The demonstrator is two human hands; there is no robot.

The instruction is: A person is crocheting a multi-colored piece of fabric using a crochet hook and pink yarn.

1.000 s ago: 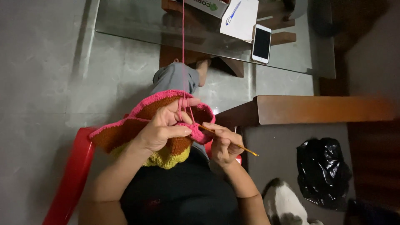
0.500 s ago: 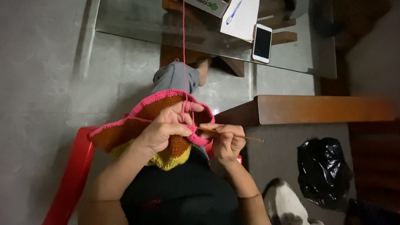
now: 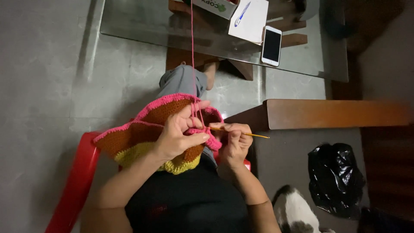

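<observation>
While the crocheted piece [image 3: 146,136] drapes over your lap at the middle of the view, its bands run pink at the rim, then brown, then yellow toward your body. Your left hand [image 3: 179,133] grips the pink edge, thumb and fingers curled and pressed onto the fabric, with the index finger raised toward 12 o'clock and the pink yarn [image 3: 192,51] running over it. That strand climbs straight up toward 12 o'clock, across the glass table [image 3: 142,30] and out of the top of the view.

Just at 3 o'clock from the left hand, your right hand [image 3: 235,144] pinches a thin yellow crochet hook [image 3: 241,133] between thumb and fingertips, the other fingers folded in. The hook lies nearly level, its tail pointing to 3 o'clock and its working end at the pink edge; the tip itself is too small to make out.

You sit on a red chair [image 3: 75,181], seen at 8 o'clock. On the glass table at 1 o'clock lie a white phone [image 3: 271,45] and a sheet of paper [image 3: 250,19] with a blue pen [image 3: 241,8] on it. A wooden bench [image 3: 336,114] stretches toward 3 o'clock, a black plastic bag [image 3: 336,179] sits at 4 o'clock, and a white and grey animal [image 3: 295,213] lies at 5 o'clock.
</observation>
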